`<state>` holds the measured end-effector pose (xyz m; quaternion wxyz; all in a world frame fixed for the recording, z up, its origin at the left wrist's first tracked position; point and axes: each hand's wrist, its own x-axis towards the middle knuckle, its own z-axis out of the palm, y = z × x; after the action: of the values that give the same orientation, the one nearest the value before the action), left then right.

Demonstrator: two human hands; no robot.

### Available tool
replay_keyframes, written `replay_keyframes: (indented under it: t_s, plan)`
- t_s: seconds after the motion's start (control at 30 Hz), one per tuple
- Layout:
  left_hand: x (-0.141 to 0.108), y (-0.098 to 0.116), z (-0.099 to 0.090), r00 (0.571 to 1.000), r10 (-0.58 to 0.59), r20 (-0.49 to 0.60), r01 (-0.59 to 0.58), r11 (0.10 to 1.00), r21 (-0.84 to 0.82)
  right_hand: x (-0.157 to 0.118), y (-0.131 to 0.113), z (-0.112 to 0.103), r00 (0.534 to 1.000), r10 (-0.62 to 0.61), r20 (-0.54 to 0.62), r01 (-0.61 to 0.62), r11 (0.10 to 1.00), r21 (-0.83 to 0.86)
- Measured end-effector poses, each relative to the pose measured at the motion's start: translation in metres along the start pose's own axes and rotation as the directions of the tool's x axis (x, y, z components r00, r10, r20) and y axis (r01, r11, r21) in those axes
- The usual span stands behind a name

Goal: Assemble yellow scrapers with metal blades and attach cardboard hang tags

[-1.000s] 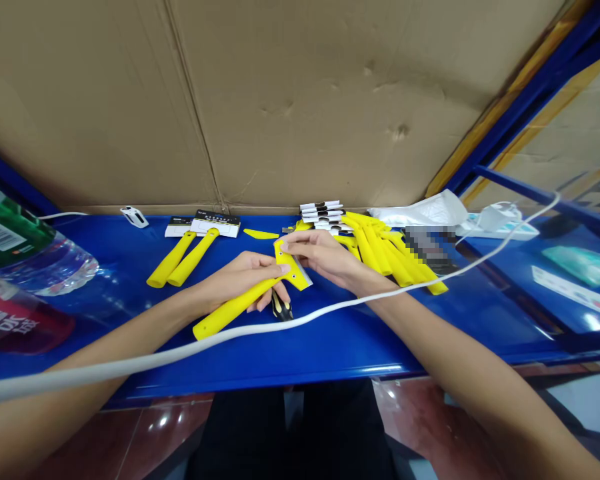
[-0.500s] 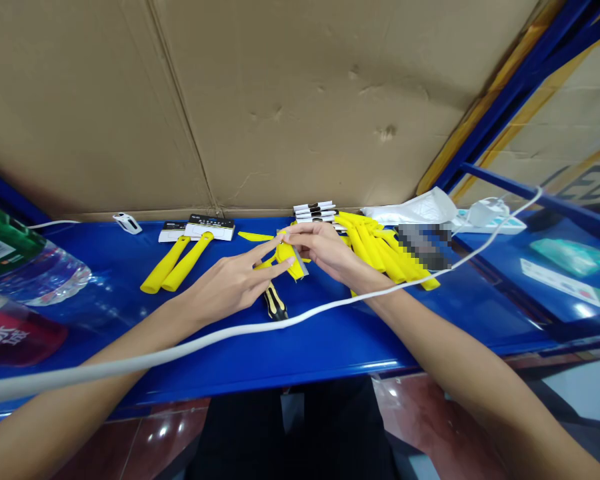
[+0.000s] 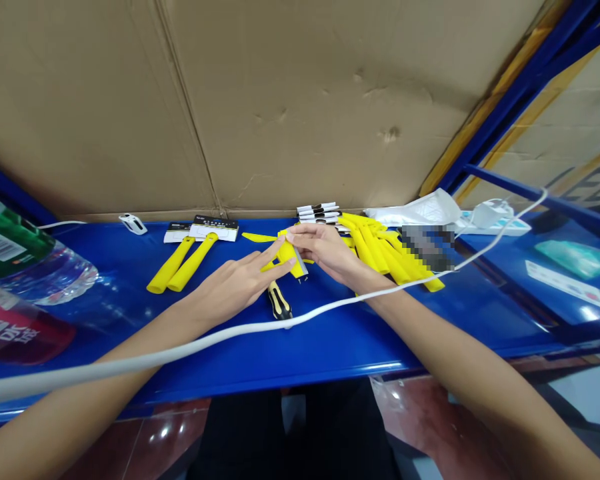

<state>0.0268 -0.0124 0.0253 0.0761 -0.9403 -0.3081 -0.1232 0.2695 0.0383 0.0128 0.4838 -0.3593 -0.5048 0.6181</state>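
Scraper [image 3: 287, 257], grasped by the fingers of both left hand [image 3: 233, 283] and right hand [image 3: 333, 253], is just beyond the screwdriver [image 3: 279, 301], blade [image 3: 301, 261] facing right.

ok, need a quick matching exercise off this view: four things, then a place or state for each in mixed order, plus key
1. yellow piece with metal edge
2. white cable
3. green-labelled bottle
4. black and cream handle

A. far left, beside a red bottle
B. lying on the blue surface, nearer the wearer than the metal edge
C. touched by left hand and right hand
D. crosses in front of both forearms

Pairs: 1-C, 2-D, 3-A, 4-B
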Motion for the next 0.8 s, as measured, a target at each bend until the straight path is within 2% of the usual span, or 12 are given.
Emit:
replay_keyframes:
  t_s: [0.23,0.57,0.63,0.7,0.77,0.8]
  plan:
    - [-0.0010,-0.0044,0.0033,0.998,-0.056,-0.009,0.057,0.997,0.057,-0.0004,0.0011,-0.0001,0.999,-0.021,0.039,0.019,0.999,0.044]
    - [-0.0038,-0.0031,0.0029,0.999,-0.030,0.026,0.024,0.978,0.205,-0.0014,0.0045,0.0015,0.999,-0.038,0.008,0.038,0.999,0.022]
    - [-0.0041,-0.0044,0.0056,0.999,-0.038,0.001,0.037,0.988,0.150,-0.0020,0.0031,0.0020,0.999,-0.041,0.017,0.041,0.999,0.018]
    - [-0.0029,-0.0064,0.0087,0.995,-0.042,-0.095,0.043,0.999,0.011,-0.0016,0.0025,0.0021,0.998,-0.058,0.025,0.058,0.998,0.024]
    - [0.0005,-0.0080,0.0095,0.962,-0.111,-0.248,0.053,0.972,-0.228,0.0003,0.0031,0.0013,0.995,-0.092,0.027,0.091,0.995,0.030]
    - [0.0029,-0.0085,0.0083,0.931,-0.191,-0.312,0.062,0.923,-0.379,0.0018,0.0038,0.0003,0.993,-0.115,0.030,0.114,0.993,0.021]
